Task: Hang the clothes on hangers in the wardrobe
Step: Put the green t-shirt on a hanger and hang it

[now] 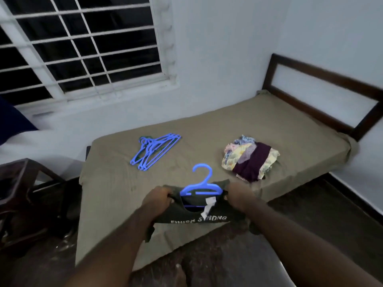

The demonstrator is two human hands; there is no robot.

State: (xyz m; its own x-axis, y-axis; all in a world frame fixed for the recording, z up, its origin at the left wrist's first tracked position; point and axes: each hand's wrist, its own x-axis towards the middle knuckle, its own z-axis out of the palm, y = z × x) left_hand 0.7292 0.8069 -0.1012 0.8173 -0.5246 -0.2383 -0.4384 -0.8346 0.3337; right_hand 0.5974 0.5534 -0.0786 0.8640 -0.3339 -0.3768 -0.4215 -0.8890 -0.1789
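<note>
A dark green T-shirt (192,214) printed "FINISH STRONG" hangs in the air over the near edge of the bed (207,129). A blue plastic hanger (202,186) sits inside its neck opening, hook sticking up. My left hand (158,198) grips the shirt's left shoulder and my right hand (240,195) grips the right shoulder. Several more blue hangers (154,150) lie in a bunch on the bed's far left. A pile of folded clothes (249,159), floral and dark purple, lies on the bed to the right.
The bed has an olive sheet and a dark wooden headboard (323,92) at the right. A barred window (83,44) is on the wall behind. Dark wooden furniture (27,195) stands at the left. Dark floor runs along the bed's near side.
</note>
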